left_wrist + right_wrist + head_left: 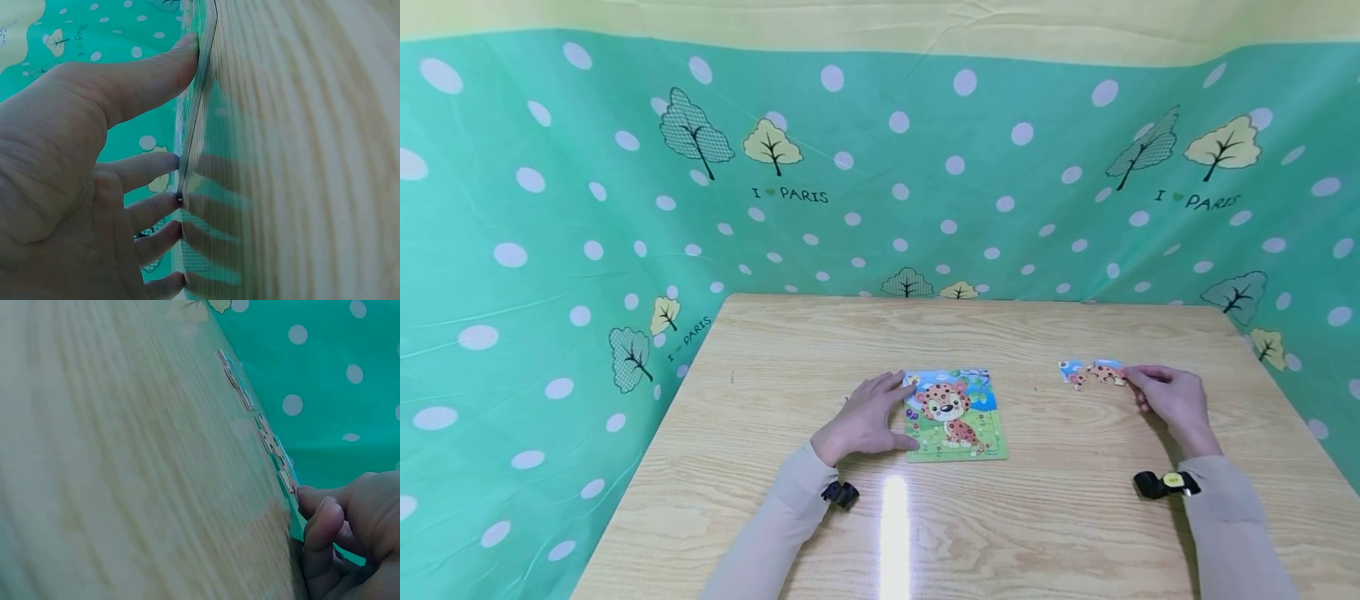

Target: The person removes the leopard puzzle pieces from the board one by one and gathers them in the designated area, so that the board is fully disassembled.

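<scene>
A square picture puzzle [955, 425] showing a spotted cartoon leopard lies flat in the middle of the table. My left hand [865, 418] rests along its left edge, thumb and fingers spread apart. In the left wrist view, the thumb touches the board's edge [199, 94]. Off to the right lie several loose jigsaw pieces [1078, 372] with sky and spotted fur on them. At their right end, my right hand [1172, 400] has its fingertips on a jigsaw piece [287, 480]; the other fingers are curled. The exact pinch is partly hidden.
The wooden table [790, 350] bears a bright light reflection [895, 533] near its front. Behind and at the sides hangs a green dotted cloth [865, 167] with printed trees. A dark band with a camera sits on each wrist.
</scene>
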### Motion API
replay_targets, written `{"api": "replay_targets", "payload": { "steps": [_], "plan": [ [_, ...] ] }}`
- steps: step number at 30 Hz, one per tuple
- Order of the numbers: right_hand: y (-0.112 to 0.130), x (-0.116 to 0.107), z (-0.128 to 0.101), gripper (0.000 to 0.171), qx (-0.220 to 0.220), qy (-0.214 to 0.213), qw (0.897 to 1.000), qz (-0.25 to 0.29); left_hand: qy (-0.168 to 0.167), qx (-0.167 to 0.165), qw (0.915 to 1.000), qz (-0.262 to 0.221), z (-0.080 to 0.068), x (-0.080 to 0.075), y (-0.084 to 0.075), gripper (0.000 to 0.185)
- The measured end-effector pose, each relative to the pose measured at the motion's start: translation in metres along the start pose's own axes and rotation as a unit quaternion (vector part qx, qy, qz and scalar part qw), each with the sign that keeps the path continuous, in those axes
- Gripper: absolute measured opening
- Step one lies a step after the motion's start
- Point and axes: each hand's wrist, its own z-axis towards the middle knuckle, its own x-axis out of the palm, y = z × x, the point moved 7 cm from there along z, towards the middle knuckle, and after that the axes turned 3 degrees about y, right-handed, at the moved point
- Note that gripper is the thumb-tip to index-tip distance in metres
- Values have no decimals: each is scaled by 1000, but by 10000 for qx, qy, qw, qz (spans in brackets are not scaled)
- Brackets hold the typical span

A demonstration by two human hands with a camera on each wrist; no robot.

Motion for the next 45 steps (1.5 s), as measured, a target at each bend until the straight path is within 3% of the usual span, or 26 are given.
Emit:
{"api": "replay_targets", "payload": {
  "steps": [10, 23, 34, 45],
  "plan": [
    [4, 1, 2, 50, -273, -122, 9987, -420, 0, 41, 10000, -12, 1, -1, 0, 98],
    [14, 4, -5, 57, -281, -34, 9983, -507, 20, 70, 10000, 11, 1, 0, 1, 99],
    [69, 45, -28, 51, -1361, 766, 9865, -493, -27, 78, 10000, -38, 1, -1, 2, 98],
    [93, 99, -41, 37, -2072, 1101, 9681, -878, 14, 27, 10000, 39, 2, 2, 2, 99]
  ]
}}
